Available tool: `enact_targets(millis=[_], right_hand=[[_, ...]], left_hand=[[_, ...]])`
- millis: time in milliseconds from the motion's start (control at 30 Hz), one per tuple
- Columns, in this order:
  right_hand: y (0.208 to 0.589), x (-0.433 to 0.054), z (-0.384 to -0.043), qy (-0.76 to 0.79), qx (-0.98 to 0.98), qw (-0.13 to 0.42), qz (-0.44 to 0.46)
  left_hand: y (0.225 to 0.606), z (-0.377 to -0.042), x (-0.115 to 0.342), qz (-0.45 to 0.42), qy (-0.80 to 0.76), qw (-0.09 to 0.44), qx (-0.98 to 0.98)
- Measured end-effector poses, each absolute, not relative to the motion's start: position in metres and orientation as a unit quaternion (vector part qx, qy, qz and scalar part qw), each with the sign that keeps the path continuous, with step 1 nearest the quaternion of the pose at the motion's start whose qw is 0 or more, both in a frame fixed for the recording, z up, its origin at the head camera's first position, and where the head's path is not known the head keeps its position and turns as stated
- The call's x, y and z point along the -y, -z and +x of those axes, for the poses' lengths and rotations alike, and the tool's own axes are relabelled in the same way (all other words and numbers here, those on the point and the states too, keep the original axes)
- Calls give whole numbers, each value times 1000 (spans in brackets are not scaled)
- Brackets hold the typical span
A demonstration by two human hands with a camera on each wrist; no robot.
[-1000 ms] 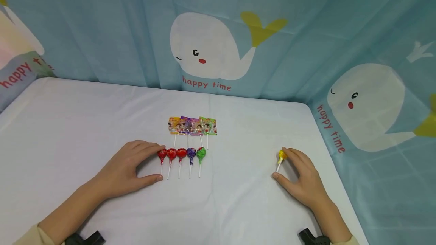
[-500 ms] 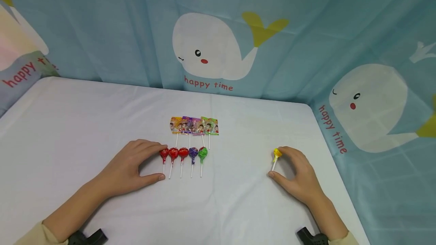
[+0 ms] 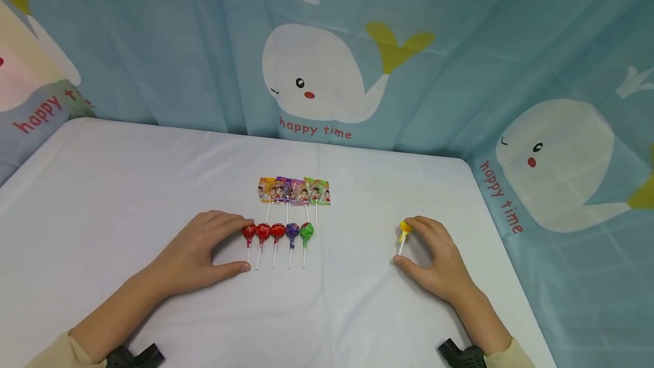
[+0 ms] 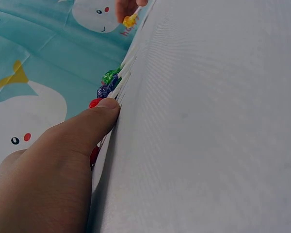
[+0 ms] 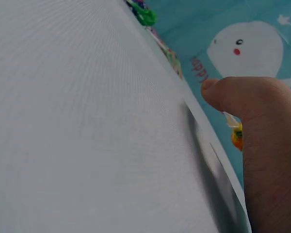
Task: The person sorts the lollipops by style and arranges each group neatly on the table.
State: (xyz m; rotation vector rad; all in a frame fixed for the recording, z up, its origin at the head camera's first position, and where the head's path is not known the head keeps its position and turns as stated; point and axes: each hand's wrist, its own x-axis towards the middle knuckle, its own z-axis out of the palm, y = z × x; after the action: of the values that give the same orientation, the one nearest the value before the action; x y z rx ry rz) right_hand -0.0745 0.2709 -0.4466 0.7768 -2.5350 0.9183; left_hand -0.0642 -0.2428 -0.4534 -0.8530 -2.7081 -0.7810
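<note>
My left hand rests at the left end of a row of lollipops. Its fingertips touch the head of the leftmost red lollipop and its thumb sits at the stick's lower end. Two more red lollipops, a purple lollipop and a green lollipop continue the row, sticks toward me. On the right, my right hand holds a yellow lollipop lengthwise, fingertips at the head and thumb at the stick end. In the right wrist view, the thumb partly hides the yellow lollipop.
Behind the row lie several flat-wrapped lollipops, including an orange packet and a green packet, sticks toward me. A white cloth covers the table. A blue whale-print curtain hangs at the back and right.
My right hand has slid left across the cloth with the yellow lollipop, nearer the row. The left hand stays at the leftmost red lollipop; the view has shifted slightly.
</note>
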Motion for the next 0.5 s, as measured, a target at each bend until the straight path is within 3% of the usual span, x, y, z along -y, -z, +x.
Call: enact_targets(millis=[500], right_hand=[[449, -253, -82, -332, 889, 133, 285]], left_hand=[[453, -65, 242, -291, 267, 102, 913]])
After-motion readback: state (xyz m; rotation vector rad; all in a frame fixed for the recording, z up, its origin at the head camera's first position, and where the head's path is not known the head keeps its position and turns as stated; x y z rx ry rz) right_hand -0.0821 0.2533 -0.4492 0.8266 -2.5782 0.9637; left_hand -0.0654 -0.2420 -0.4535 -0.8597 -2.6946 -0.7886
